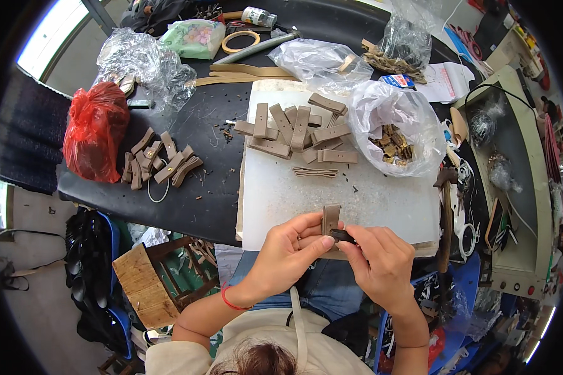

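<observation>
Close in front of me, my left hand (293,247) is closed on a folded taupe strap (331,216), which stands up between thumb and fingers. My right hand (380,257) pinches a small black piece (342,235) against the lower part of that strap; its exact kind is hard to make out. Both hands are over the near edge of a white board (294,194). Farther back on the board lies a heap of similar folded straps (299,128), with one flat looped strap (315,172) apart from it. Right of the heap, a white plastic bag (364,119) holds small brass-coloured metal pieces (391,145).
On the black table (197,212), more folded straps with metal fittings (150,157) lie left beside a red plastic bag (97,134). At the back are a tape roll (240,41), a metal rod (256,49) and crumpled plastic (141,62). A hammer (445,206) lies along the right side.
</observation>
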`<state>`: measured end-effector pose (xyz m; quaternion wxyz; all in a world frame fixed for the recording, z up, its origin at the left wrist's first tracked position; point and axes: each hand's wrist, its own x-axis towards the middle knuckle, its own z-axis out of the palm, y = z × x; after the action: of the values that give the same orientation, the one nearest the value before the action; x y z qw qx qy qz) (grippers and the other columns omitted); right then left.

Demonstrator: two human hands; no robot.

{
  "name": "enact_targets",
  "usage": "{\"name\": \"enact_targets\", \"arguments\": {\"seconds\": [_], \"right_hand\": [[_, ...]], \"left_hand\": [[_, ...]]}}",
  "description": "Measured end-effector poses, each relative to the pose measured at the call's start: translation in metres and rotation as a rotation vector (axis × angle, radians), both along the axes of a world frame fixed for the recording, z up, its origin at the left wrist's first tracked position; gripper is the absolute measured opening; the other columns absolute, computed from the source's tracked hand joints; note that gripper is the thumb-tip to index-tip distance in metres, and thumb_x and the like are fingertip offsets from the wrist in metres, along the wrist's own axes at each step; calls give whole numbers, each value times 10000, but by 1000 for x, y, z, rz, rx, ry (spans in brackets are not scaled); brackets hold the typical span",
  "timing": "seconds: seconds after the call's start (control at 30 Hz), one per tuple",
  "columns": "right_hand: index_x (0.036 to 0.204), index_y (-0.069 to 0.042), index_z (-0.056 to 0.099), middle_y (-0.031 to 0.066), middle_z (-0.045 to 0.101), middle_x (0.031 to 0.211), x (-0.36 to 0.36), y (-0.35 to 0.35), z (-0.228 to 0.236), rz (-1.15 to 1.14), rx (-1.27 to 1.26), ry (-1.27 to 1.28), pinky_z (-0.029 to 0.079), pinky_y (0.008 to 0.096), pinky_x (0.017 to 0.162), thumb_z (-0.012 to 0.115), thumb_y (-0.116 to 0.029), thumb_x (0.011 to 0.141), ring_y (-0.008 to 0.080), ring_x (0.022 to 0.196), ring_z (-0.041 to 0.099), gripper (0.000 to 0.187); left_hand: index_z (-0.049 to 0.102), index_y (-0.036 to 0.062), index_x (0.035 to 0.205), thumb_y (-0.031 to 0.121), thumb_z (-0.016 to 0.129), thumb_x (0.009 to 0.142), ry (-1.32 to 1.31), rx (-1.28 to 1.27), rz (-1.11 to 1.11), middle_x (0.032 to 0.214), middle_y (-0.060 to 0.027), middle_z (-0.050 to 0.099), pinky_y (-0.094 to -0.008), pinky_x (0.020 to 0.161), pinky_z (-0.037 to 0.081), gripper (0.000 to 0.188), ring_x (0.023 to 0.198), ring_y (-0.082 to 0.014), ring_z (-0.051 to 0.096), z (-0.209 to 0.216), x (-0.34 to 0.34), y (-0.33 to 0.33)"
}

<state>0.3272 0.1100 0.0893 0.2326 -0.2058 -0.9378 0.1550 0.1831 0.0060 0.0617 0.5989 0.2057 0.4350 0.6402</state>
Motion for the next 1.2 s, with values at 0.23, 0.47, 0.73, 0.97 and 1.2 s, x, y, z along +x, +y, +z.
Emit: {"name": "enact_targets", "arguments": {"seconds": [0.23,0.47,0.73,0.97,1.2], "right_hand": [[810,5,631,45,580,566,-5,15,15,-77,-885,-214,375,242,464,589,-101,867,97,479,506,128],[812,-13,646,22,569,539,-2,17,18,-95,-1019,-166,333,232,435,600,-184,885,51,467,445,192],[800,-46,606,35,519,584,-10,24,3,130,-1098,-260,369,279,493,618,-239,880,108,527,480,209],[903,-14,622,131,570,789,-27,110,-17,-468,13,-80,454,407,644,657,-210,828,311,745,588,212],[980,-27,650,113,614,850,-24,114,-33,-385,102,290,474,333,626,625,-67,837,249,728,609,150]], "left_hand": [[438,-65,1262,-14,513,912,301,20,67,1211,-171,561,-308,959,465,361,1100,-198,562,-13,11,-6],[478,-53,1209,-3,544,897,22,80,33,1164,-164,588,-323,946,468,323,1088,-188,570,-2,2,-4],[592,-40,1063,-92,569,793,1055,95,183,905,-145,670,-311,736,532,276,811,-184,667,9,-9,-13],[585,-18,1132,7,535,846,2199,-519,568,1220,-169,538,-436,982,360,291,1180,-356,458,-38,-127,-48],[588,-9,1149,-41,572,809,1690,-2,527,1196,-166,568,-383,967,401,341,1124,-319,530,5,-68,-12]]}}
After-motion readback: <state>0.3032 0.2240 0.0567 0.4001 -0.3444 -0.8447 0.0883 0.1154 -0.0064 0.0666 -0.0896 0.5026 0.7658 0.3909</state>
